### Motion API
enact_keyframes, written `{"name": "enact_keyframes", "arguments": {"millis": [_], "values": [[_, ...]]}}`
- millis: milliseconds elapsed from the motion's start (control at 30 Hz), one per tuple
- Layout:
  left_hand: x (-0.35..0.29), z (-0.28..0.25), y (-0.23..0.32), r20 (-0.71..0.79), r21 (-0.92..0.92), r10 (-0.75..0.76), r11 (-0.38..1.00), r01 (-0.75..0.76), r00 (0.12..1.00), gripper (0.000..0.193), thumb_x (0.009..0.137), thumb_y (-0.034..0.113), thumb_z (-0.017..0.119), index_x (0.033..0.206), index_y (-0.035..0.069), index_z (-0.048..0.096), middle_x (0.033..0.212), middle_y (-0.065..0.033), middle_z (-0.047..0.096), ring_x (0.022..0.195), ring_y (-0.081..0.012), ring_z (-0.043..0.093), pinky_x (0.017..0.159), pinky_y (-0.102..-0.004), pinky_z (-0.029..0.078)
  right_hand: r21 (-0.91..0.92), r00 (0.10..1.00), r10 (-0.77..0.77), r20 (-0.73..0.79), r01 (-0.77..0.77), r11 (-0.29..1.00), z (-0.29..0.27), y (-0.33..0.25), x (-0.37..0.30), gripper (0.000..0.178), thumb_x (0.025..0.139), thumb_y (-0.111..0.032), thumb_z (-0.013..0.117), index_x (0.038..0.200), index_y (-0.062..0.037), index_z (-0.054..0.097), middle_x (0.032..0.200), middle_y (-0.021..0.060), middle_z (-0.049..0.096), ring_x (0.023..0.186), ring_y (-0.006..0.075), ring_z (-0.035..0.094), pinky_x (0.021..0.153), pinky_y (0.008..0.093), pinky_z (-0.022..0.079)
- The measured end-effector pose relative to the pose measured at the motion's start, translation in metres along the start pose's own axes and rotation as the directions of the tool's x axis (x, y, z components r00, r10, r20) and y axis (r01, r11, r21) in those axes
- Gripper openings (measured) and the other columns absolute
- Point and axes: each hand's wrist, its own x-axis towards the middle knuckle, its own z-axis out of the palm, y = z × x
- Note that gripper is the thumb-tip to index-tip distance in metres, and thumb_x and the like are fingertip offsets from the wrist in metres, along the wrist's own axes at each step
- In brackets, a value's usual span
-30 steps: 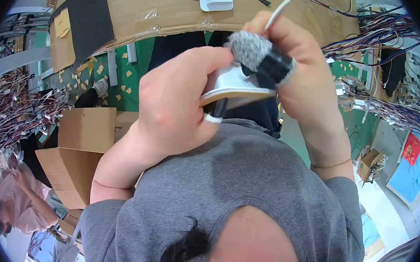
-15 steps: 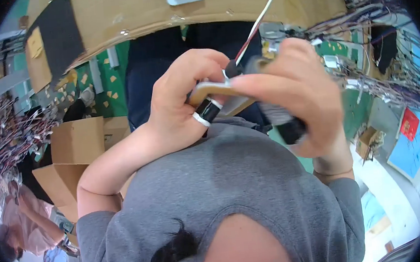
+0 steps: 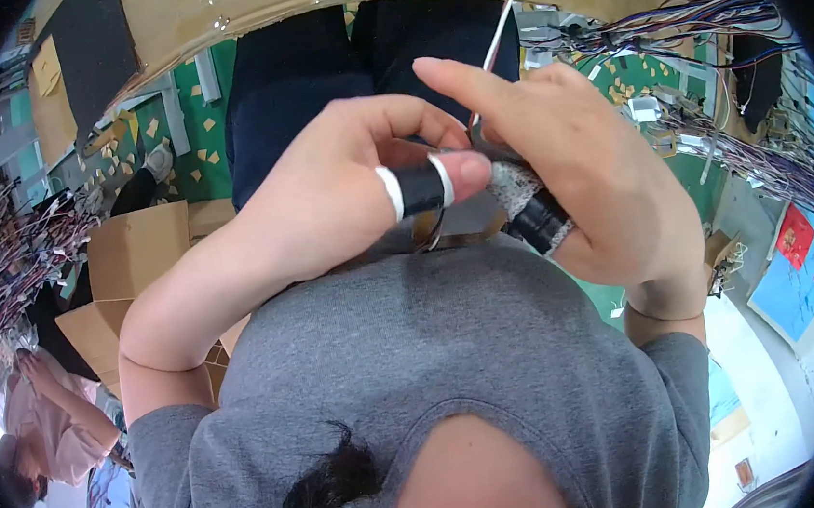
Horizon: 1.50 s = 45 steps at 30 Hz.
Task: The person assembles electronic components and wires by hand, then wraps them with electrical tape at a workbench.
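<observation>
My left hand [image 3: 351,167] and my right hand [image 3: 602,164] meet in front of my chest, both closed around a thin cable. One white wire [image 3: 508,27] of this cable runs up toward the table edge. Between the fingertips sits a dark section of the cable [image 3: 486,141]. Black tape with white edges wraps my left thumb, which presses toward the cable. A right-hand digit also wears white and black wrapping, while another right finger stretches out to the upper left. Under the hands shows part of a tan-edged piece [image 3: 496,222]; its shape is mostly hidden.
A cardboard-covered table [image 3: 307,1] lies ahead. Bundles of wires [image 3: 697,25] hang at the right, and more wires [image 3: 20,259] at the left. An open cardboard box [image 3: 141,258] stands left of me. Another person [image 3: 58,420] works at the lower left. Scraps litter the green floor.
The tan-edged piece that was between my hands is now lower and mostly covered. My right hand, blurred before, has come to the cable. My left thumb now reaches across to the right.
</observation>
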Motion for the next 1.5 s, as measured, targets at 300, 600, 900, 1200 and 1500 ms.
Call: {"name": "enact_keyframes", "arguments": {"millis": [300, 600, 900, 1200, 1500], "values": [[0.003, -0.01, -0.001, 0.031, 0.135, 0.11, 0.984, -0.113, 0.993, 0.01, 0.084, 0.008, 0.059, 0.083, -0.001, 0.06, 0.072, 0.0004, 0.058, 0.068, -0.0039, 0.051, 0.061, -0.0195, 0.04, 0.162, 0.99, 0.107, 0.087, -0.12, 0.98, -0.013, 0.014, -0.008, 0.054, 0.06, 0.007, 0.051, 0.113, -0.0011, 0.05, 0.09, 0.0102, 0.058, 0.085, 0.0237, 0.052, 0.076, 0.0301, 0.037], [-0.003, -0.01, -0.002, 0.008, 0.36, 0.175, 0.918, -0.166, 0.985, 0.009, 0.082, 0.006, 0.061, 0.083, -0.001, 0.057, 0.09, -0.0047, 0.054, 0.083, -0.0093, 0.051, 0.072, -0.0217, 0.04, -0.151, 0.997, 0.055, 0.049, -0.047, 0.987, 0.003, 0.023, -0.017, 0.033, 0.064, 0.0, 0.059, 0.096, -0.0022, 0.06, 0.09, 0.0076, 0.062, 0.077, 0.0245, 0.054, 0.075, 0.0309, 0.036], [-0.007, -0.022, 0.006, 0.091, 0.47, 0.217, 0.851, -0.234, 0.972, 0.007, 0.073, 0.003, 0.067, 0.076, 0.0, 0.062, 0.092, -0.0063, 0.053, 0.081, -0.0111, 0.052, 0.071, -0.0212, 0.04, 0.145, 0.998, 0.058, -0.001, -0.057, 0.988, 0.007, 0.019, -0.019, 0.029, 0.061, -0.008, 0.06, 0.09, -0.0021, 0.062, 0.084, 0.0101, 0.06, 0.076, 0.027, 0.053, 0.075, 0.0339, 0.036], [-0.017, -0.02, 0.007, 0.0, 0.331, 0.148, 0.933, -0.14, 0.989, 0.008, 0.071, 0.001, 0.068, 0.077, -0.001, 0.063, 0.095, -0.0084, 0.055, 0.081, -0.0146, 0.057, 0.071, -0.0246, 0.046, -0.112, 0.992, -0.038, 0.123, 0.052, 0.992, -0.001, -0.005, -0.008, 0.034, 0.052, -0.011, 0.061, 0.086, -0.0037, 0.061, 0.081, 0.0092, 0.052, 0.073, 0.0263, 0.049, 0.076, 0.0391, 0.033], [-0.019, -0.025, 0.003, 0.124, 0.623, 0.423, 0.671, -0.402, 0.898, 0.009, 0.07, 0.001, 0.067, 0.078, -0.001, 0.063, 0.087, -0.0118, 0.06, 0.076, -0.0208, 0.061, 0.065, -0.027, 0.048, -0.131, 0.991, -0.029, 0.129, 0.046, 0.99, -0.001, -0.007, -0.003, 0.034, 0.051, -0.005, 0.058, 0.085, -0.0033, 0.06, 0.08, 0.0087, 0.049, 0.072, 0.0262, 0.048, 0.075, 0.0387, 0.033]]}}
